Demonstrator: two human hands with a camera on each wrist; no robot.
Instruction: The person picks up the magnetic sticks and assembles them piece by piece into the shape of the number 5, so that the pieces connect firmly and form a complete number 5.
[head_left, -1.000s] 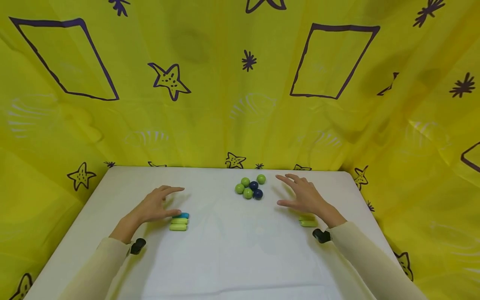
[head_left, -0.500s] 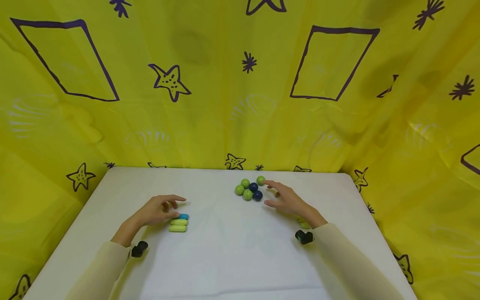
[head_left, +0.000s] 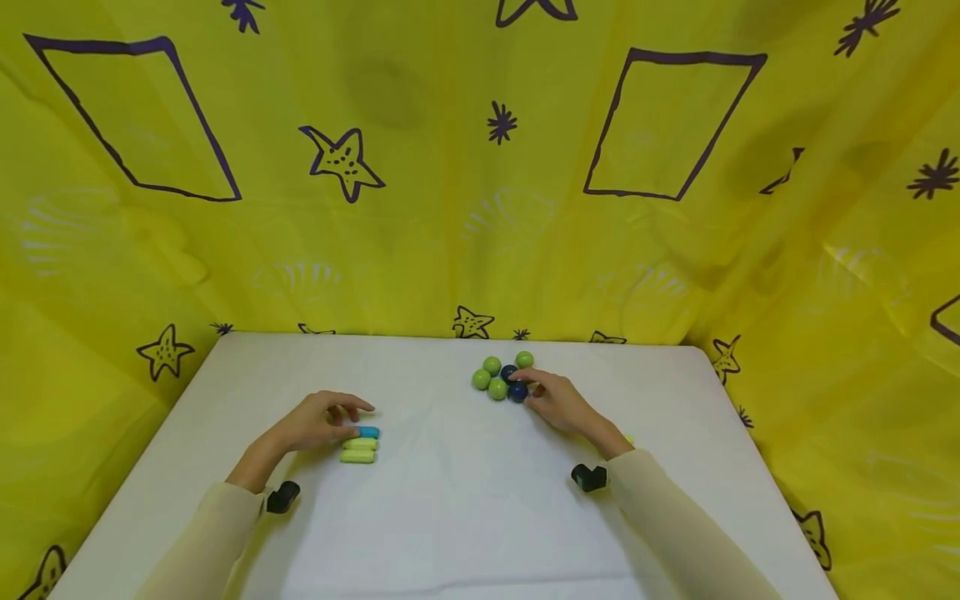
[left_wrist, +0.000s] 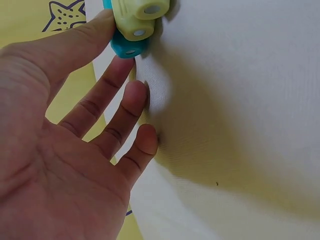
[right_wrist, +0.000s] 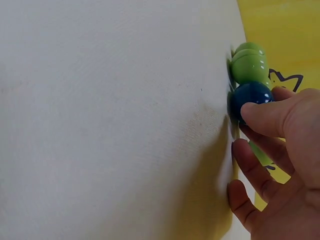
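My left hand [head_left: 318, 417] is low over the table, its thumb tip touching a short blue magnetic building rod [head_left: 367, 432] and its fingers loosely bent beyond it. Two pale yellow rods [head_left: 358, 451] lie alongside, and silver discs show in the rod ends in the left wrist view. My right hand [head_left: 558, 403] holds a glossy dark blue ball [right_wrist: 250, 95] between thumb and index finger. The index fingertip overlaps a second dark blue ball [head_left: 508, 372] in the head view. Several green balls [head_left: 497, 388] sit close around them.
A yellow-green rod [head_left: 630, 439] lies mostly hidden behind my right wrist. The white-covered table [head_left: 450, 508] ends at a yellow curtain [head_left: 420, 233] with dark star drawings. Dark wrist cameras [head_left: 588, 477] stick out below both wrists.
My right hand has moved left to the balls, and its thumb and index finger have closed on a dark blue one. The left hand has sunk slightly beside the rods, its fingers more bent.
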